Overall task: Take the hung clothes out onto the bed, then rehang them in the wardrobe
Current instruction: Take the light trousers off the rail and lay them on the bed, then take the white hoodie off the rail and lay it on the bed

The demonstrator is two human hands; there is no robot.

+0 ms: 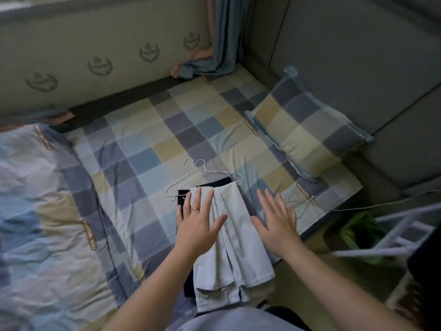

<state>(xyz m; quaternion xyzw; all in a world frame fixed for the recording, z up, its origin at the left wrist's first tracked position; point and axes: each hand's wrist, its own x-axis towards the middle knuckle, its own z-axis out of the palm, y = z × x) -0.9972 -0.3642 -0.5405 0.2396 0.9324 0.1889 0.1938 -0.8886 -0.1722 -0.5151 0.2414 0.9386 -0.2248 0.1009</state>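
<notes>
Pale grey-blue trousers (235, 249) lie folded over a white wire hanger (202, 172) on the checked bed (143, 149), on top of a dark garment (223, 181) with a second wire hanger. The trouser legs hang over the bed's near edge. My left hand (198, 222) lies flat on the upper left part of the trousers, fingers spread, a ring on one finger. My right hand (276, 217) hovers open just right of the trousers, fingers straight and slightly blurred.
A checked pillow (307, 130) lies at the right, a crumpled duvet (35, 211) at the left. A thin white cable (358, 206) runs over the bed's right corner. A white rack (401, 237) and a green bin (358, 232) stand on the floor at right.
</notes>
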